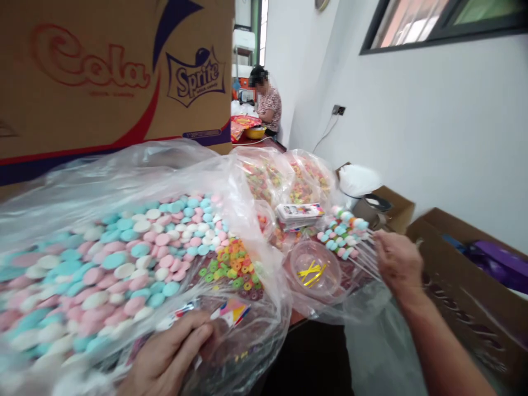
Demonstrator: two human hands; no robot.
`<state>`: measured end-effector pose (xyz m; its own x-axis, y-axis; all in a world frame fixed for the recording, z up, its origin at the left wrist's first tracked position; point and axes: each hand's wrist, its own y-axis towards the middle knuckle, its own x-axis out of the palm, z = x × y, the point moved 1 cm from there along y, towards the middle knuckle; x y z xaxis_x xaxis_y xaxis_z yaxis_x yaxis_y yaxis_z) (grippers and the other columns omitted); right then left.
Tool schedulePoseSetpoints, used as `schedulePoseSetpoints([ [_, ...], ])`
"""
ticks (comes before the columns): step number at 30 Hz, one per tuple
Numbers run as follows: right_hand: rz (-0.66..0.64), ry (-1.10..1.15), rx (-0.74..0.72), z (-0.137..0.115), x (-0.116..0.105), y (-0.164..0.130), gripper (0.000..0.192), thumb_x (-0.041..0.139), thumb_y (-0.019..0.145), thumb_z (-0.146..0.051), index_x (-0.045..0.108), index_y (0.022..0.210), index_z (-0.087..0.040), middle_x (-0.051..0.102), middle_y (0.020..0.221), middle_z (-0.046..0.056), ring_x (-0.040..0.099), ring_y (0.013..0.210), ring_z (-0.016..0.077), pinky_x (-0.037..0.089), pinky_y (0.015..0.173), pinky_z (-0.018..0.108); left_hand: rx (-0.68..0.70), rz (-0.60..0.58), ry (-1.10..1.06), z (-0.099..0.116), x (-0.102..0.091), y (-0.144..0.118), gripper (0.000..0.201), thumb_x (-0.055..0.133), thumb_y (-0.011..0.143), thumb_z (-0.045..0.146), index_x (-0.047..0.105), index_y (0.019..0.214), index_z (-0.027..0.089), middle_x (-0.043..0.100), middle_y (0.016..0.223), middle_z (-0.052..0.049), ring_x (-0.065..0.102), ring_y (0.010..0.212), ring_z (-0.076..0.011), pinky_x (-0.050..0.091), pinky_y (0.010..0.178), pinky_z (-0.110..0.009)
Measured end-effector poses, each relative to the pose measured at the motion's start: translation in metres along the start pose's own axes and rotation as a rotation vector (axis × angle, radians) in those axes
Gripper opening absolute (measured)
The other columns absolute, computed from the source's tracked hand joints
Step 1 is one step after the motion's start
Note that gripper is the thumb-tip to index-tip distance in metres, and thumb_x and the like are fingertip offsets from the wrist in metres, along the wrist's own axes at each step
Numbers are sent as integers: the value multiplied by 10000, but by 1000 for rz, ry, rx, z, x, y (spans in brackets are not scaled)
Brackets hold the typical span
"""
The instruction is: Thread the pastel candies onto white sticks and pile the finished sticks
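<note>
Honestly, the thing in play looks like the bundle of candy skewers (345, 235), pastel marshmallow-type pieces threaded on thin clear sticks, lying on the table just past the little clear bowl (315, 269) with yellow twist ties (312, 271) in it. The right hand (398, 262) is right at the stick ends, fingers curled loosely around them as far as I can tell, though motion blur makes it hard to say how firm the grip is. The left hand (171, 355) is down low at the near edge, thumb and fingers pinching the crinkly plastic of the big bag (124, 258) full of pink, blue and white candies, next to a pile of ring-shaped candies (231, 269) and a small printed label (231, 312). My guess is those skewers are light but fiddly: the sticks look thin and bendy and the sweets soft, so holding them by the bare stick ends, all gathered together, seems smarter than squeezing the candy part. The bag film looks slippery and floppy too. Further back there's a stack of printed cards (300, 211), more bags of colourful rings (289, 179), a Sprite carton (115, 71), and another person (267, 102) working at a far table.
</note>
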<state>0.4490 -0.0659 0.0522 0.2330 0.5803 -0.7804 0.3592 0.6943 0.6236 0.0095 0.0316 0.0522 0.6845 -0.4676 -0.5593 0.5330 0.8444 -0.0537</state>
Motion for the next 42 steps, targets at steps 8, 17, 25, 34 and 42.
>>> schedulePoseSetpoints([
  [8, -120, 663, -385, -73, -50, -7, 185, 513, 939, -292, 638, 1073, -311, 674, 948, 72, 628, 895, 247, 453, 833, 415, -46, -101, -248, 7, -6, -1, 331, 475, 960, 394, 668, 794, 183, 660, 730, -14, 570, 686, -146, 443, 642, -224],
  [17, -164, 744, -757, -120, -47, 2, 219, 517, 937, -227, 641, 1112, -270, 700, 879, 21, 632, 810, 180, 433, 885, 361, -53, -151, -388, 4, -13, -10, 319, 485, 967, 377, 689, 823, 178, 693, 761, -12, 526, 606, -107, 391, 549, -194],
  [25, -157, 707, -887, -120, -50, 6, 228, 482, 966, -259, 648, 1123, -258, 696, 875, 43, 593, 805, 194, 448, 779, 350, -118, -185, -330, 4, -16, -8, 372, 477, 947, 440, 660, 778, 163, 652, 742, -15, 502, 588, -111, 377, 503, -191],
  [34, -332, 813, -877, -138, -63, 16, 151, 508, 936, -194, 651, 964, -235, 637, 732, 21, 552, 689, 179, 409, 684, 345, -26, -232, -111, 15, -23, -2, 330, 459, 959, 374, 595, 732, 178, 512, 686, 23, 448, 633, -122, 355, 550, -196],
  [42, -345, 793, -879, -150, -59, 12, 193, 477, 956, -198, 647, 864, -210, 585, 669, 12, 512, 663, 159, 401, 681, 339, 11, -260, -18, 19, -26, -4, 306, 440, 969, 345, 592, 758, 183, 540, 713, 29, 477, 664, -125, 371, 625, -208],
])
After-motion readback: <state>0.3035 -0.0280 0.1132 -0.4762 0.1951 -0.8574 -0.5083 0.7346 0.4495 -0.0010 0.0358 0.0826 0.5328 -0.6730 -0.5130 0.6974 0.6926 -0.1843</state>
